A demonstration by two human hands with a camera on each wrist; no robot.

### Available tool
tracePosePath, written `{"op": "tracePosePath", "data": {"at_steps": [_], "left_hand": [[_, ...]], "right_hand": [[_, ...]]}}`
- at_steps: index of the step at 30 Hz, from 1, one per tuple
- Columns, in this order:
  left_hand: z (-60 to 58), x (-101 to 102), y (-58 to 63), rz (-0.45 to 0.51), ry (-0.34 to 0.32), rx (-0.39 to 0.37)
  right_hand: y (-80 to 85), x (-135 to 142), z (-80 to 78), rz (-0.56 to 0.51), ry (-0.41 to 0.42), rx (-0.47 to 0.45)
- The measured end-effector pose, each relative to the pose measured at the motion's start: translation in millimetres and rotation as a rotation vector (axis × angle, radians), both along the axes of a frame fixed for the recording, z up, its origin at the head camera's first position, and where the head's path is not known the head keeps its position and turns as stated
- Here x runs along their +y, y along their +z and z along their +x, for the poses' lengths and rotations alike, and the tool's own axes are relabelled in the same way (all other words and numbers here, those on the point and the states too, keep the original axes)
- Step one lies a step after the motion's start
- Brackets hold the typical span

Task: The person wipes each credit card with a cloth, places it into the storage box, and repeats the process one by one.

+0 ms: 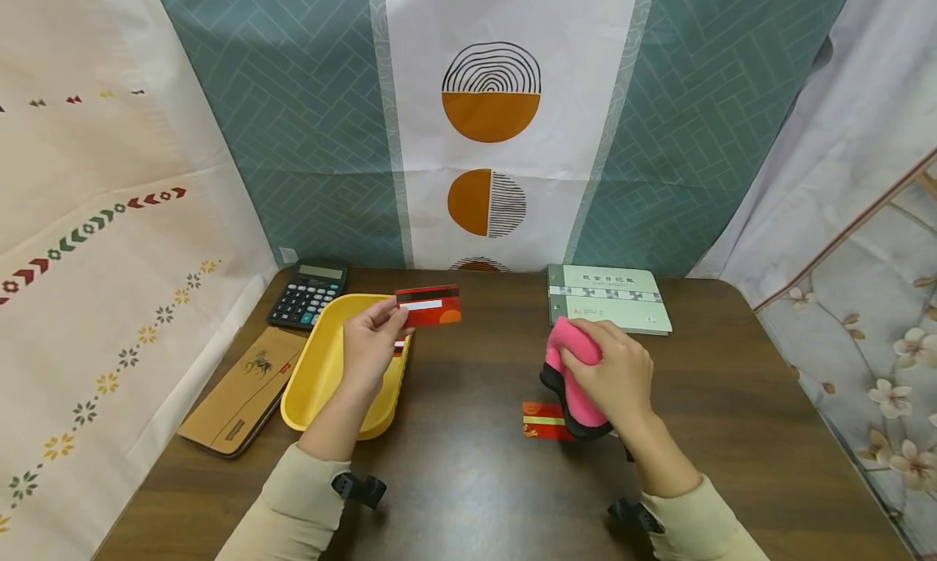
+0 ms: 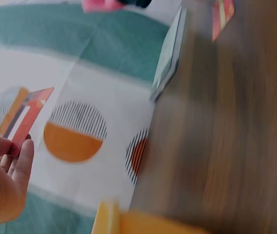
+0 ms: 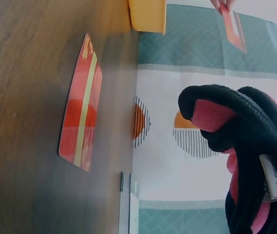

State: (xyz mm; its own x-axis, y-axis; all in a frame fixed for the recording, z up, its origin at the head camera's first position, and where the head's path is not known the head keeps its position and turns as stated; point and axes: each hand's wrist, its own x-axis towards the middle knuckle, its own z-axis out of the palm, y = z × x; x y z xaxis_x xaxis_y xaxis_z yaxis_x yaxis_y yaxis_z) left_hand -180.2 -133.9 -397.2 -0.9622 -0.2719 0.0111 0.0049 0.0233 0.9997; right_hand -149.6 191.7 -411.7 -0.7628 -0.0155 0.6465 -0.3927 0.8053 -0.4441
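Note:
My left hand (image 1: pixel 372 341) pinches a red bank card (image 1: pixel 442 310) by its near corner, thumb on the face with the dark stripe and white strip. It is raised over the right side of a yellow basket (image 1: pixel 302 392), where part of another red card (image 1: pixel 398 347) shows. With my right hand (image 1: pixel 618 374) I grip a folded pink and black cloth (image 1: pixel 578 394), a small white tag (image 3: pixel 270 178) showing on its dark side. Below the cloth, a red card with a yellow stripe (image 3: pixel 83 107) lies flat on the table; in the head view the cloth covers its right part.
A black calculator (image 1: pixel 307 294) lies behind the basket at the back left. Left of the basket is a tan wallet (image 1: pixel 241 390). A pale green ledger book (image 1: pixel 609 297) lies at the table's back right. Patterned curtain (image 1: pixel 315 138) hangs directly behind the brown table (image 1: pixel 468 463).

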Motion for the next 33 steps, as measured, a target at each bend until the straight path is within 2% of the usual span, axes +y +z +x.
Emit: {"op": "tracePosePath", "data": {"at_steps": [7,16,19,24,29,33], "left_hand": [[-13.1,-42.3,-6.6,0.03,0.017,-0.027],[-25.2,-82.3,-23.5,-0.051,0.041,-0.133],[-28.6,-89.0,-32.4,-0.089,0.029,-0.176],[-33.6,-94.4,-48.7,-0.154,-0.042,-0.24],[-38.2,-95.7,-59.5,-0.19,-0.112,-0.231],[-38.7,-95.8,-62.0,-0.296,-0.132,-0.244]], "right_hand": [[-3.1,4.2,1.0,0.004,-0.005,0.002],[-8.4,7.6,1.2,0.008,-0.01,-0.024],[-9.8,8.0,1.4,0.006,-0.007,-0.025],[-11.1,8.3,2.0,0.007,0.004,-0.034],[-11.2,8.1,1.6,0.009,0.012,-0.042],[-11.6,8.1,1.2,0.011,0.013,-0.046]]}}
